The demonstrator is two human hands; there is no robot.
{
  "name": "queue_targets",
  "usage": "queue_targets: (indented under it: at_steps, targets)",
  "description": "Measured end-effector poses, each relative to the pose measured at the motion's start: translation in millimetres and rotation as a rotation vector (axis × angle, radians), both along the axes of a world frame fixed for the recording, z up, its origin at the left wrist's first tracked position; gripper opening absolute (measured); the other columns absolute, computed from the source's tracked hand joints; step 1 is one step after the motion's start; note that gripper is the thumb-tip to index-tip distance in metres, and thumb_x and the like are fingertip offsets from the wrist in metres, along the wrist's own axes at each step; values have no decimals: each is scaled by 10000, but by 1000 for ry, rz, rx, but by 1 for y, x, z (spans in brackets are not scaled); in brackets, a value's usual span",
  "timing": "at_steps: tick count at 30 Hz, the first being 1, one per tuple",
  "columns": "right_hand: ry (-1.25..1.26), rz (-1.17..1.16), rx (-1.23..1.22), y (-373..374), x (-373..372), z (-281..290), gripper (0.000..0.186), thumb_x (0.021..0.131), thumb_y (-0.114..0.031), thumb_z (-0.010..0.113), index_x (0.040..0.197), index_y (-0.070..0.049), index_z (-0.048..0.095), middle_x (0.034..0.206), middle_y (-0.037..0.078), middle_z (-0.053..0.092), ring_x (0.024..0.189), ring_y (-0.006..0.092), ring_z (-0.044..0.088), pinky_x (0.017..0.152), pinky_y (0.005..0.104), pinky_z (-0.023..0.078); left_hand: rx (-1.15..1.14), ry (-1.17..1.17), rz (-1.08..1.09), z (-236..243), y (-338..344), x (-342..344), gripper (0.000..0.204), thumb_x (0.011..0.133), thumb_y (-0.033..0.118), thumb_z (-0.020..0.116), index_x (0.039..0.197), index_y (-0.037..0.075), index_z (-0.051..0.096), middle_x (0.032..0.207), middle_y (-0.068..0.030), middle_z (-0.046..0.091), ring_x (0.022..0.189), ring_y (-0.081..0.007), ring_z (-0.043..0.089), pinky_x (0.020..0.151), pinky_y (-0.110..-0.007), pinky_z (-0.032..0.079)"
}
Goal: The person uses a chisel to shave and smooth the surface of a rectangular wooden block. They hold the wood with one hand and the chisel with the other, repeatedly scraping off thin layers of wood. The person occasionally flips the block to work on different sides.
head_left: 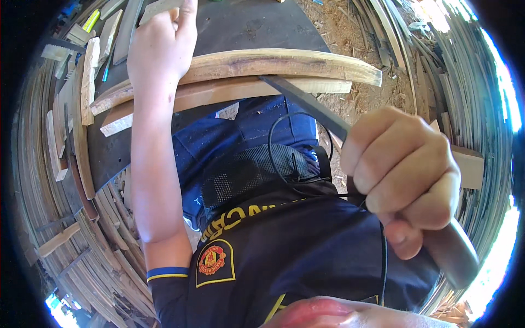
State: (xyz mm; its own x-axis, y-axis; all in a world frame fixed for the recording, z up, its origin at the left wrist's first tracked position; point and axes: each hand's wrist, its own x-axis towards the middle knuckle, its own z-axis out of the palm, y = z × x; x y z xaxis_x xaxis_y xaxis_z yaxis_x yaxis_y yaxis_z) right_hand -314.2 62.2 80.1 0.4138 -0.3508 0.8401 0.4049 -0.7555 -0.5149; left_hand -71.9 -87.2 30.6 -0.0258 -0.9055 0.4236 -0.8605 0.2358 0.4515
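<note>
My right hand (pixel 404 169), raised close at the right, is closed round a tool with a long, dark, flat tapering blade (pixel 311 101). Its far tip reaches the wood in front of me; the grip is covered by my fingers, so its exact kind is unclear. A long curved wooden piece (pixel 279 63) lies across the dark bench. Along its near side runs a straighter, paler wooden strip (pixel 219 93). Beyond the left part of the curved piece, my left hand (pixel 164 41) is closed, with one digit pointing forward. Whatever is under its fingers is hidden.
The dark bench top (pixel 251 24) extends ahead, with wood offcuts (pixel 90 82) and a handsaw (pixel 57 49) on its left. Stacked wooden strips (pixel 101 257) stand at both sides. A black cable (pixel 270 145) loops before my shirt. Shavings cover the ground (pixel 344 44).
</note>
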Motion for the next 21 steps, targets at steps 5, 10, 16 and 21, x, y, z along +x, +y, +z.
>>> queue_targets:
  at_steps: [5,10,16,21]
  targets:
    - [-19,-131,70,-4,6,11,277,940,-137,564,736,-133,376,564,-4,481,400,115,388,403,285,329,-226,118,-115,15,6,-15,516,1047,408,470,777,15,667,694,-173,662,700,-389,669,650,-476,503]
    - [-50,-231,104,-3,26,14,274,993,-154,520,755,-123,388,569,-3,473,414,117,379,400,293,307,-368,170,-161,7,1,-8,498,1053,369,456,776,15,669,696,-187,656,715,-404,669,643,-486,504]
    - [-120,-259,-61,16,39,-9,309,922,-122,595,691,-124,389,581,17,508,392,120,426,372,283,349,-75,46,-79,15,13,-7,513,1053,395,437,779,29,671,672,-209,635,697,-413,660,625,-500,507]
    - [-171,-175,-132,16,31,-18,264,883,-42,601,706,-94,412,585,42,533,421,155,469,392,332,393,-68,4,-128,-1,10,-2,668,1023,623,374,792,70,670,595,-106,564,597,-323,600,598,-416,466]
